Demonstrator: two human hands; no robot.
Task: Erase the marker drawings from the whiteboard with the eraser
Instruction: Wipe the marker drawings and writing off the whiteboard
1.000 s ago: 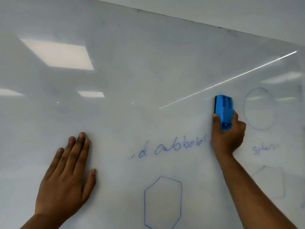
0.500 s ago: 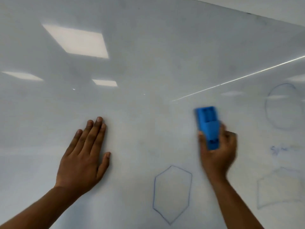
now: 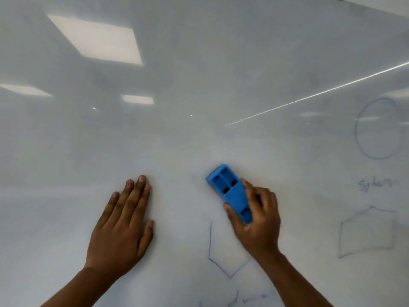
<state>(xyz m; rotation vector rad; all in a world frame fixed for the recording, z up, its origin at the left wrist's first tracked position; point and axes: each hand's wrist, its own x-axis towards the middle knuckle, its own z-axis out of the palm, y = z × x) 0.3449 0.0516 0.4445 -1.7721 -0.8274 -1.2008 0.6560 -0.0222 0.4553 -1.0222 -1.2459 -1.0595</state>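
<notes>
One eraser (image 3: 230, 192) grasped in right hand (image 3: 254, 220); left hand (image 3: 122, 224) flat, released, on whiteboard (image 3: 199, 63). Three drawings (image 3: 367, 232) from 3 to 6 o'clock.

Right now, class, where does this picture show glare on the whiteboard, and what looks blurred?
Head view: ceiling-light reflections glare on the whiteboard upper left, and a thin bright streak crosses the right; the right hand gripping the blue eraser is slightly motion-blurred; the circle drawing at the right edge looks faint.
</notes>
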